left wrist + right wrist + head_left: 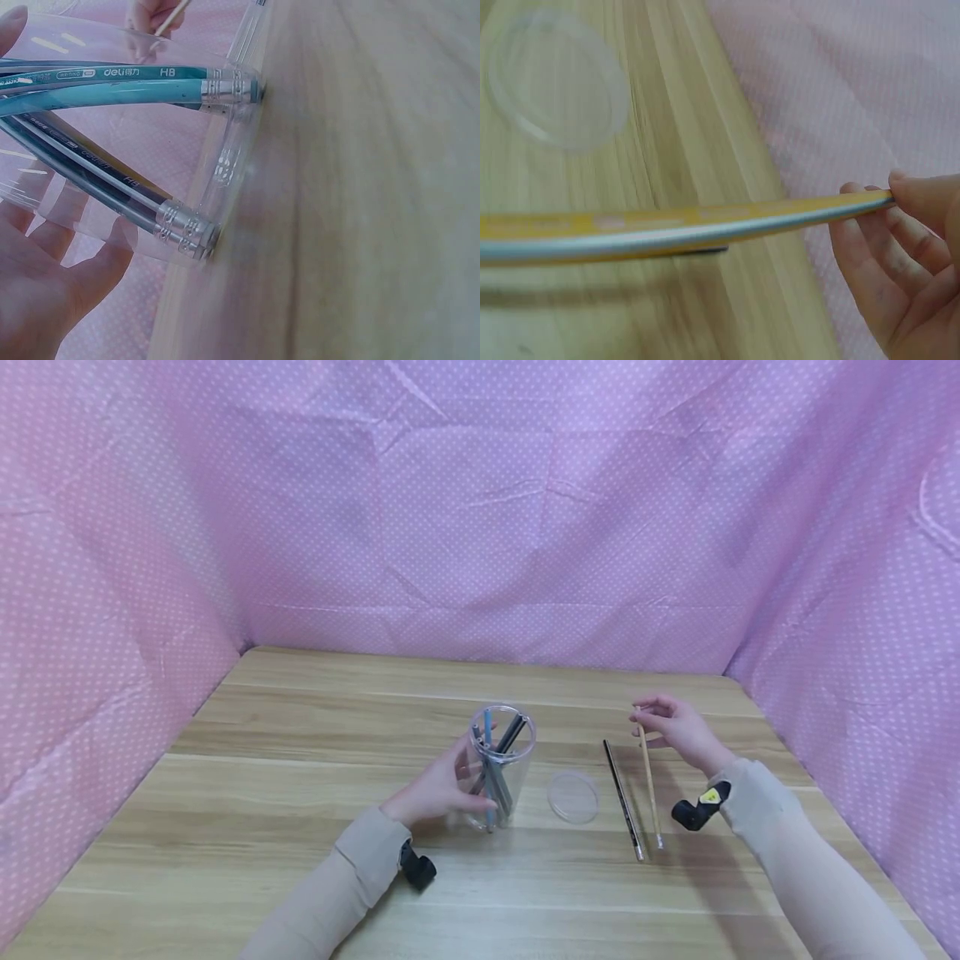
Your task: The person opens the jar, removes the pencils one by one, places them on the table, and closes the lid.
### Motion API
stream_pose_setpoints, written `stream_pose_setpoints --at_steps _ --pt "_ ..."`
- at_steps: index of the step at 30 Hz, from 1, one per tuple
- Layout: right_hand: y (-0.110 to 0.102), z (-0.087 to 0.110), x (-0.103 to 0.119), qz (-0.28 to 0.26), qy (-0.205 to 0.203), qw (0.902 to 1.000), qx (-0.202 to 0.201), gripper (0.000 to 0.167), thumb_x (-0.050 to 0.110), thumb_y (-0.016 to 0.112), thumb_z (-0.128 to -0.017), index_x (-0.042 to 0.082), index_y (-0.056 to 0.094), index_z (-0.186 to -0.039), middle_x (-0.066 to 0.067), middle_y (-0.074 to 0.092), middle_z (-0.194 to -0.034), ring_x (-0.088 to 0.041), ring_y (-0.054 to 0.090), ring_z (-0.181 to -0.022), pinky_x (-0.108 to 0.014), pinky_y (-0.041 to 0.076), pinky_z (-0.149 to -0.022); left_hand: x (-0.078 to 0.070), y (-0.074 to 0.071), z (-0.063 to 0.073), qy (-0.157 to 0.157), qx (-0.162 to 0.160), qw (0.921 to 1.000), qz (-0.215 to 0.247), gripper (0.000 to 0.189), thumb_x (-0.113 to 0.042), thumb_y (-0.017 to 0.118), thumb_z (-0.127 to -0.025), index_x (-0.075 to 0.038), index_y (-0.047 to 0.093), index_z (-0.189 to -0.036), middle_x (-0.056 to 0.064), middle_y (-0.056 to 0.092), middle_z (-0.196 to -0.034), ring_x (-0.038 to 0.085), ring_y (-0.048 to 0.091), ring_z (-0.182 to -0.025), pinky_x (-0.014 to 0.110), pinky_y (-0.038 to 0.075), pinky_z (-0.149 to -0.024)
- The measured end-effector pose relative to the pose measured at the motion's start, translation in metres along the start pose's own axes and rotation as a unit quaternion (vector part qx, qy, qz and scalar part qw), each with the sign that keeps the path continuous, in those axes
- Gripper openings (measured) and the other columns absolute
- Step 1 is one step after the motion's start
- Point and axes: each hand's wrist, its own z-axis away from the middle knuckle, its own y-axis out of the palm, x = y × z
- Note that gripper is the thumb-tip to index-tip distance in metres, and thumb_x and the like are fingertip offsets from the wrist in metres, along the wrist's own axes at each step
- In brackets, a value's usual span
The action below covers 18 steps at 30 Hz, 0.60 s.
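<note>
"Left grip [431,792]?"
"Curling round a clear cup [519,768], probably steadying it upright; pencils [498,789] are leaning inside."
"Right grip [678,731]?"
"Pinching a yellow pencil [648,779] by its upper end, likely leaving the shaft free. A black pencil [622,800] is lying just left of this grip, a clear disc [573,797] between both grips."
"Markings?"
"I'm reading 'deli 得力', 'WRITING', 'HB' on a green pencil [135,73] in the cup."
</note>
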Motion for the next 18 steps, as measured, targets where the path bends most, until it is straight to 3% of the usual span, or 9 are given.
stream_pose_setpoints --at_steps 7,10,13,18 --pt "-0.003 -0.002 -0.013 0.029 0.016 0.9995 -0.001 0.042 0.009 0.048 -0.098 -0.014 0.036 -0.130 -0.026 0.059 -0.115 -0.007 0.064 -0.085 -0.033 0.059 -0.072 0.002 -0.001 0.000 0.006 0.005 1.0000 -0.001 0.108 -0.007 0.079 -0.073 -0.017 0.008 -0.153 0.018 0.026 -0.153 0.044 0.037 -0.133 0.052 0.034 -0.110" --pt "-0.003 -0.004 -0.021 0.030 0.017 0.9994 0.000 0.043 0.010 0.050 -0.097 -0.015 0.036 -0.129 -0.032 0.057 -0.118 -0.009 0.064 -0.087 -0.033 0.059 -0.072 0.001 -0.001 0.000 0.011 0.007 0.9999 0.000 0.106 -0.006 0.079 -0.073 -0.015 0.008 -0.153 0.018 0.026 -0.153 0.045 0.037 -0.132 0.053 0.034 -0.110" --pt "-0.003 -0.006 -0.030 0.022 0.006 0.9997 0.005 0.046 0.014 0.054 -0.096 -0.016 0.038 -0.127 -0.027 0.061 -0.113 -0.009 0.063 -0.086 -0.032 0.059 -0.071 0.002 -0.001 0.000 0.017 0.010 0.9998 -0.001 0.105 -0.006 0.078 -0.073 -0.012 0.010 -0.152 0.017 0.029 -0.152 0.044 0.037 -0.133 0.053 0.033 -0.110" --pt "-0.005 -0.008 -0.043 0.002 -0.028 0.9993 0.024 0.048 0.023 0.060 -0.093 -0.012 0.045 -0.122 -0.007 0.068 -0.099 -0.006 0.062 -0.081 -0.030 0.059 -0.066 0.003 -0.001 -0.001 0.029 0.012 0.9995 -0.001 0.102 -0.004 0.078 -0.073 -0.008 0.013 -0.151 0.016 0.031 -0.151 0.043 0.037 -0.133 0.054 0.032 -0.111"
